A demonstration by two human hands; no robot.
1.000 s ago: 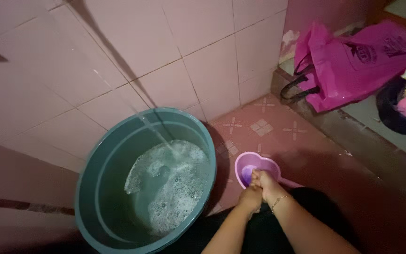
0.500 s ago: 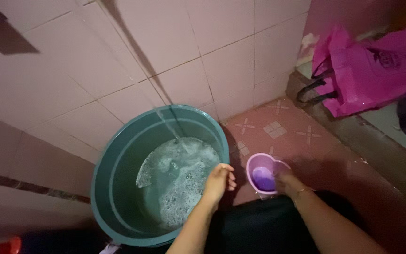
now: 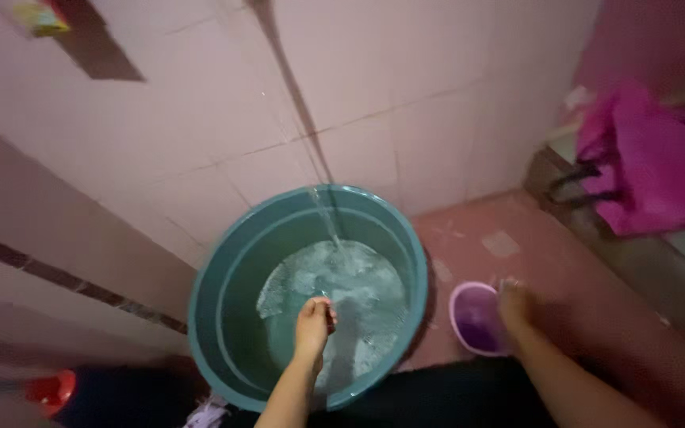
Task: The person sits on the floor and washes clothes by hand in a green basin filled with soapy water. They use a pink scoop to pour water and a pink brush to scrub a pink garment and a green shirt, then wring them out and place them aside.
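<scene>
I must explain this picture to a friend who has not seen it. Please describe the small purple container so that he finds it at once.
Start at the big teal bucket against the tiled wall, with water running into it. On the reddish floor beside it lies the purple dipper, under the right hand. It is much smaller than the bucket, and the only purple vessel.

Setting: a home bathroom or wash area. We note pale pink wall tiles (image 3: 406,71) with a dark band low down, a reddish patterned floor (image 3: 501,238), and a thin stream of water (image 3: 325,214) falling into a large teal tub (image 3: 216,317) of foamy water. We also list a small purple dipper (image 3: 473,317) on the floor and a magenta plastic bag (image 3: 652,166) on a raised ledge.
</scene>
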